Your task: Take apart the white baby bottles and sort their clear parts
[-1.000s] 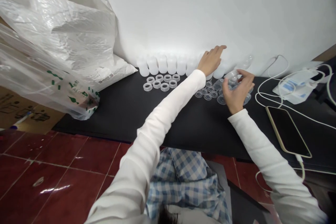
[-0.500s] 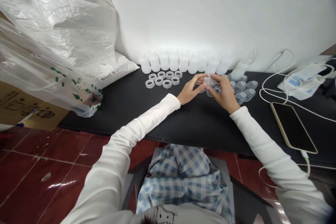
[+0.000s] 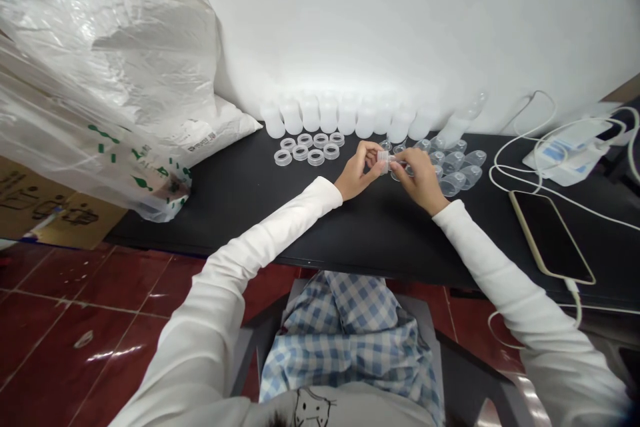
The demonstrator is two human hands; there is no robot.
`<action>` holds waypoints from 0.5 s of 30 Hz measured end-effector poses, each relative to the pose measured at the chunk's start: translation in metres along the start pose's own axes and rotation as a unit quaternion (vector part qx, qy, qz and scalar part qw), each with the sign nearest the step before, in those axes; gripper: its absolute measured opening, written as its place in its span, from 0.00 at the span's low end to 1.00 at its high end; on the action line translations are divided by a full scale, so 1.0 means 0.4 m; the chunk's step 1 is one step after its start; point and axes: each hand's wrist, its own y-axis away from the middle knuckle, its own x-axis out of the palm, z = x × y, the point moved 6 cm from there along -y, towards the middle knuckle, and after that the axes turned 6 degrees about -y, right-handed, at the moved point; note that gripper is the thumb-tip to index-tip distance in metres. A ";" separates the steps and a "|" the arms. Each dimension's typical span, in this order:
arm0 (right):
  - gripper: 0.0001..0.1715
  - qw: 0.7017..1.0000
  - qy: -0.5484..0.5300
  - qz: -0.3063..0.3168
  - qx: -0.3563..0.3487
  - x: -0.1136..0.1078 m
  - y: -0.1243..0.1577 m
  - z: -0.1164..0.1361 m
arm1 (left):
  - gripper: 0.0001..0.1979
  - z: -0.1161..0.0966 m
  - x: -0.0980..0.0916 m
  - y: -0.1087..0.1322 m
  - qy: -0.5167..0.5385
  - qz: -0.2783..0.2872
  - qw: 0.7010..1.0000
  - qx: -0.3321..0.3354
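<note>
Since the frame one second earlier, your left hand [image 3: 357, 175] has moved down from over the bottles [image 3: 329, 116] and now meets your right hand [image 3: 424, 180]. Black desk [image 3: 225, 187] carries all items noted. Bottles: one row along the wall [image 3: 330, 27]; judged light and easily tipped. Clear caps [image 3: 453, 181]: grouped beside and to the right of your right hand; thin-walled by appearance, probably apt to dent or skid. Loose rings [image 3: 315, 159]: eight, lying in front of the left part of the row, untouched. Held ring [image 3: 383, 158]: raised between your hands, in front of the bottles. Your left thumb and fingers pinch its outer side; your right fingertips pinch a small clear piece [image 3: 393, 159] at its right. Whether that piece is seated inside cannot be told. Ring judged light, stiff and slick: grip the outer side, clear of the opening. Small piece probably soft: hold it near its base without squeezing hard.
</note>
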 end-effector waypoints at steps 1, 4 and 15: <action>0.28 1.000 -0.018 0.004 0.000 0.007 0.000 0.008 | 0.28 0.001 -0.001 0.002 0.001 0.000 1.000 -0.001; 0.27 0.998 -0.059 -0.002 0.014 0.022 0.001 0.027 | 0.26 0.004 -0.001 0.007 0.012 0.002 1.000 -0.021; 0.18 0.996 -0.021 0.001 -0.090 0.020 0.006 0.061 | 0.25 -0.006 0.010 0.014 0.071 0.013 0.990 -0.121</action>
